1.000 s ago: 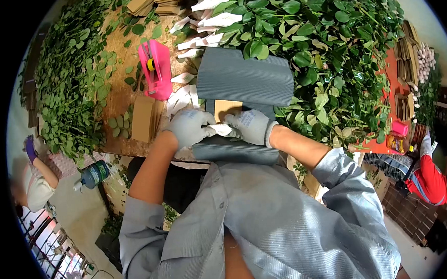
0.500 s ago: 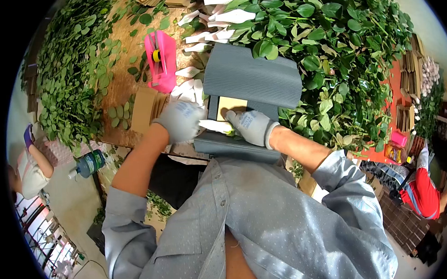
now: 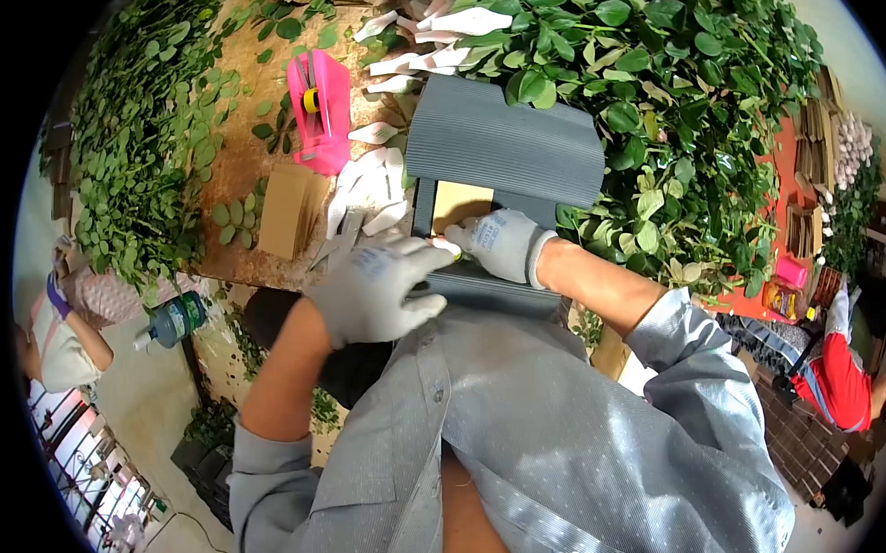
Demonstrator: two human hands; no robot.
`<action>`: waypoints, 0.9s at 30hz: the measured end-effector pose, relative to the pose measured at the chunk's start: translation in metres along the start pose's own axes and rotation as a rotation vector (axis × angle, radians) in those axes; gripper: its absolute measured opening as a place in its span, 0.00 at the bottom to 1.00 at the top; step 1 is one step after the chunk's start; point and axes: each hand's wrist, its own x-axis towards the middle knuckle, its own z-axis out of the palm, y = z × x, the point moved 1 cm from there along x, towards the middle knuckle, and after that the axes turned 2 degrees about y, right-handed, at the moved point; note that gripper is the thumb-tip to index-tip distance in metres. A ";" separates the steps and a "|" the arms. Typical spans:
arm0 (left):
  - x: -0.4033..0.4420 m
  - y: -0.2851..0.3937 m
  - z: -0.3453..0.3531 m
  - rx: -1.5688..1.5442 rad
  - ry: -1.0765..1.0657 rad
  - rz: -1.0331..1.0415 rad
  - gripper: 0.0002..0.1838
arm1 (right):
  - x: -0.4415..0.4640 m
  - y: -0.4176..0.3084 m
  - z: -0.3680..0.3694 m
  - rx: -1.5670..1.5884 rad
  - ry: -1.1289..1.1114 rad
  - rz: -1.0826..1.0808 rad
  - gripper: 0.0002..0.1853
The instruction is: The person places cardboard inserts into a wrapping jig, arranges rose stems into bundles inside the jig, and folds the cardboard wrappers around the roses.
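My left hand (image 3: 379,287), in a pale grey glove, is in front of the left part of the dark grey ridged stand (image 3: 506,140), its fingers apart and nothing seen between them. At the stand's middle, my right hand (image 3: 501,244), gloved too, pinches a small white-wrapped bud (image 3: 447,247) with a bit of green at its tip. A tan cardboard piece (image 3: 460,202) lies on the stand just behind my right fingers. White sleeves (image 3: 369,176) are piled left of the stand, beyond my left hand.
A pink tape dispenser (image 3: 322,114) and cardboard pieces (image 3: 287,209) are on the wooden table (image 3: 244,137). Leafy stems (image 3: 653,99) cover the right side, more (image 3: 141,161) the far left. A blue bottle (image 3: 176,322) is lower left. One person is at each side edge.
My left hand has come away from the white-wrapped bud, moved nearer my body and spread its fingers. My right hand stays at the stand with the bud.
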 end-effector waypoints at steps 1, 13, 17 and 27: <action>0.001 -0.001 0.015 0.073 -0.008 0.007 0.27 | 0.000 0.001 0.003 -0.009 0.001 0.000 0.13; 0.020 -0.010 0.040 0.214 -0.174 -0.062 0.22 | 0.002 -0.001 -0.003 0.004 -0.055 0.065 0.17; 0.018 -0.004 0.043 0.272 -0.102 -0.057 0.16 | -0.018 -0.012 -0.024 -0.145 0.140 -0.013 0.16; 0.018 -0.009 0.051 0.296 -0.057 -0.069 0.13 | -0.009 0.008 -0.077 -0.612 0.868 0.053 0.27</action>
